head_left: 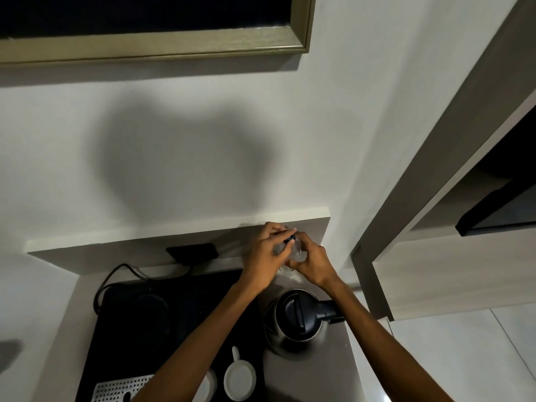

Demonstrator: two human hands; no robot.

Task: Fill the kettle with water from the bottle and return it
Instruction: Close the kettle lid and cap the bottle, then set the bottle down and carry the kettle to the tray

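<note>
Looking down from your head camera, you have both hands up at the back of the counter [333, 369], close under the wall ledge [179, 227]. Your left hand [265, 256] curls over the top of a clear bottle [295, 255], its fingers closed around the dark cap [290, 238]. Your right hand [311, 264] wraps the bottle's body from the other side, fingers closed on it; the two hands nearly touch, and they hide most of the bottle, so you cannot tell how full it is. The kettle [295, 320] stands on the counter nearer to you than the hands, just below your right wrist, its black lid shut and its black handle pointing right. It sits off its round base [150, 307], which lies to the left on a black tray [174, 323], with a cord [116, 278] running from the tray to a black wall socket [193, 252]. Two white cups [239, 378] and a perforated metal piece [116, 390] rest at the tray's near edge.
</note>
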